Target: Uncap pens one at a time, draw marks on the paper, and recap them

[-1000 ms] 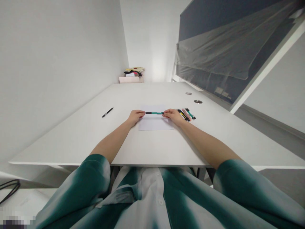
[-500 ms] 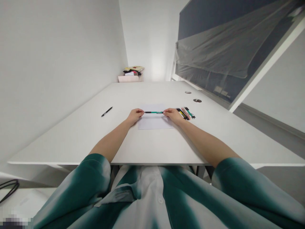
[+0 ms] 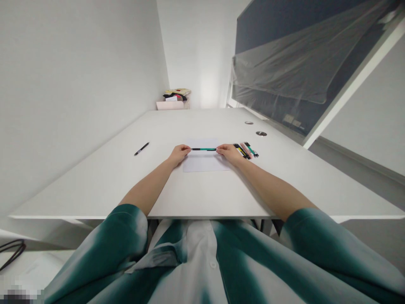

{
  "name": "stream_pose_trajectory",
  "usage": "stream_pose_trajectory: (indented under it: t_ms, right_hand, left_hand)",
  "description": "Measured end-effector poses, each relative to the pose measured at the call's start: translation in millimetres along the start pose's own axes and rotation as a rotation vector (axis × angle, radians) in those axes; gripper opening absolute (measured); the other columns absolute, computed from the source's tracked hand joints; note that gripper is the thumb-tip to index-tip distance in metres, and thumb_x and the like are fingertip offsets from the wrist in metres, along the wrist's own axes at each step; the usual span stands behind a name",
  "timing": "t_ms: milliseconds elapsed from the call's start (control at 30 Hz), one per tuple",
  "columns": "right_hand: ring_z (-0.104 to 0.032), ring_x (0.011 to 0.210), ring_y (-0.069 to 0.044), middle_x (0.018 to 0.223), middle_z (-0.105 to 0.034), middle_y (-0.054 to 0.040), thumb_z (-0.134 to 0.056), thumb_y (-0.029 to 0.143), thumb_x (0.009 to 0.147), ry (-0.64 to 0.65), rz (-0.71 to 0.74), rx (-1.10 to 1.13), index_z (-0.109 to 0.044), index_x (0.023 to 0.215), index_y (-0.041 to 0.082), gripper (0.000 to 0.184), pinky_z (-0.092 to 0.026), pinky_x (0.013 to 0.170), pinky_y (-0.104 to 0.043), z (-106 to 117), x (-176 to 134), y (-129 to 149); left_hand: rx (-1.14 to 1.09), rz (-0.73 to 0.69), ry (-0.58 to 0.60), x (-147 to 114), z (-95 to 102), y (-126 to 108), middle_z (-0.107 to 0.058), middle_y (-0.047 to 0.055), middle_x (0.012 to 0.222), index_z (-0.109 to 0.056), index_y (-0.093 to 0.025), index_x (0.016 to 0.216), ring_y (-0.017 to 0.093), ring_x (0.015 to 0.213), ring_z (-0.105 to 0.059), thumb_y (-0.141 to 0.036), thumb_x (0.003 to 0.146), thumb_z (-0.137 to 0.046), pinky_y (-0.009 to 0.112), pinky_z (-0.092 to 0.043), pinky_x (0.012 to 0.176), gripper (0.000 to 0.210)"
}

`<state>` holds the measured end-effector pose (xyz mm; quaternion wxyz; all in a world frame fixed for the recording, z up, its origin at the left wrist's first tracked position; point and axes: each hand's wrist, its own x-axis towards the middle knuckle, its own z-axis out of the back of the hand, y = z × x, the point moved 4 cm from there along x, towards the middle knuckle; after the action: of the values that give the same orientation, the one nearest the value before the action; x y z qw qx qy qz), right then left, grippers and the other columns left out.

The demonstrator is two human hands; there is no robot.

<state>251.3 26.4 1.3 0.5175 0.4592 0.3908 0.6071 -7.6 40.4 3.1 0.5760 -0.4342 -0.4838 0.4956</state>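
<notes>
Stretched level between my two hands is a green pen with a black grip (image 3: pixel 204 149). My left hand (image 3: pixel 180 154) pinches its black end with the fingertips. The other end, with the clip, is pinched by my right hand (image 3: pixel 229 153). Beneath the pen a sheet of white paper (image 3: pixel 206 164) lies on the white table (image 3: pixel 202 196). Just right of my right hand lie several pens (image 3: pixel 246 150) side by side, black, yellow, pink and green. A lone black pen (image 3: pixel 141 148) rests at a slant to the left of my left hand.
At the table's far end stands a pale pink box (image 3: pixel 171 105) with cloth and other items piled in it. Two round metal desk caps, the nearer cap (image 3: pixel 261 134) among them, sit toward the right edge. A dark panel (image 3: pixel 284 63) draped in clear plastic rises on the right.
</notes>
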Motion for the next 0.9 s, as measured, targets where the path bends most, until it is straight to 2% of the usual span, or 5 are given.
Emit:
stream_pose_trajectory:
  t_ms: [333, 600, 900]
  right_hand:
    - [-0.050, 0.064, -0.012, 0.066, -0.060, -0.0002, -0.064, 0.025, 0.071, -0.004, 0.010, -0.031, -0.065, 0.078, 0.016, 0.011, -0.040, 0.062, -0.024, 0.3, 0.7, 0.3]
    - [-0.053, 0.069, -0.014, 0.070, -0.064, -0.0025, -0.068, 0.034, 0.071, -0.015, 0.007, -0.029, -0.063, 0.076, 0.017, 0.017, -0.044, 0.067, -0.025, -0.3, 1.2, 0.1]
    - [-0.052, 0.066, -0.014, 0.068, -0.062, -0.0024, -0.066, 0.036, 0.075, -0.001, 0.006, -0.085, -0.063, 0.074, 0.017, 0.020, -0.042, 0.066, -0.026, 0.9, -0.6, 2.9]
  left_hand:
    - [0.082, -0.049, -0.003, 7.0, 0.5, 7.8, -0.052, -0.003, 0.061, -0.063, -0.016, 0.074, 0.011, 0.059, -0.042, -0.026, 0.070, -0.068, 0.027, -0.032, 0.061, 0.012]
    - [0.108, -0.066, -0.001, 4.9, 0.3, 4.9, -0.050, -0.003, 0.060, -0.063, -0.016, 0.073, 0.011, 0.059, -0.042, -0.027, 0.073, -0.067, 0.027, -0.032, 0.061, 0.012]
    - [0.139, -0.082, 0.018, 4.6, 0.5, 5.0, -0.047, -0.003, 0.058, -0.061, -0.017, 0.072, 0.012, 0.058, -0.040, -0.032, 0.075, -0.064, 0.027, -0.030, 0.059, 0.015]
